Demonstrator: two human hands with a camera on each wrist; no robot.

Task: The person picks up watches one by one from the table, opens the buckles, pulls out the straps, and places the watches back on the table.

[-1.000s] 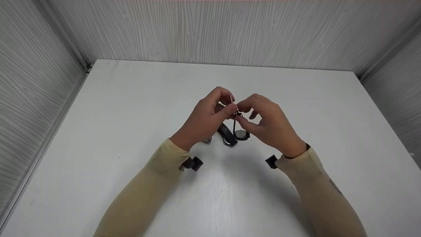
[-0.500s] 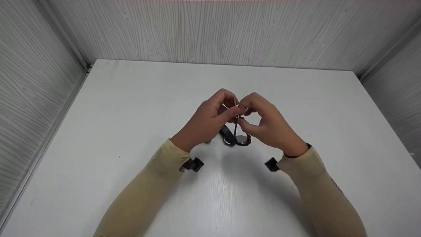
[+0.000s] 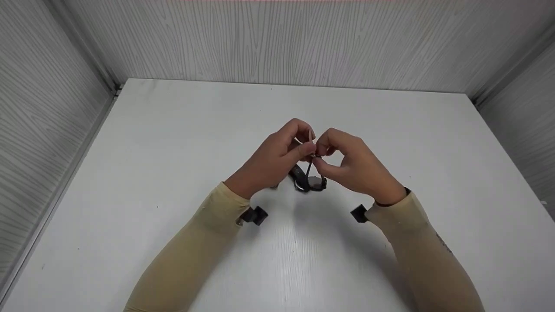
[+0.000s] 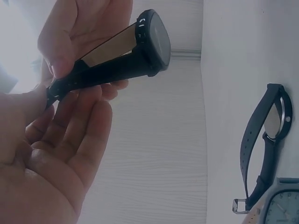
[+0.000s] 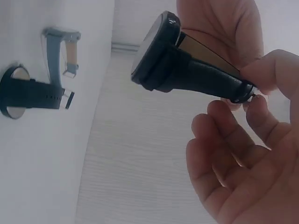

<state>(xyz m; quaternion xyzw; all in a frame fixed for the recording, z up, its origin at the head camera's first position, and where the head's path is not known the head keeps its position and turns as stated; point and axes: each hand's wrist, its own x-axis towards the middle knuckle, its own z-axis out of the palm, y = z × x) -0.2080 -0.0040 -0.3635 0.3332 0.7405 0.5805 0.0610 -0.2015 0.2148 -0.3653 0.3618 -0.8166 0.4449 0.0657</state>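
Note:
A wristwatch [image 3: 316, 183] with a dark strap, tan on its inner side, hangs between my two hands above the table, its strap closed into a loop. My left hand [image 3: 275, 158] pinches the strap's end from one side. Fingers and thumb of my right hand [image 3: 351, 162] pinch the same spot, at the buckle. In the right wrist view, the watch [image 5: 191, 70] points its dark case away from the fingers, and the buckle is partly covered by the fingertips. The left wrist view shows the watch's round face [image 4: 160, 39] edge-on.
On the white table [image 3: 208, 130], a second black watch [image 4: 266, 135] lies on its side below the hands. Beside it is a watch with a squarish pale face [image 4: 282, 207], mostly hidden by my left hand in the head view. Grey panels [image 3: 277, 43] enclose the table.
Both hands have drifted slightly down, the left also a little to the right, and their fingertips have come closer together at the strap. The hanging watch has shifted slightly with them.

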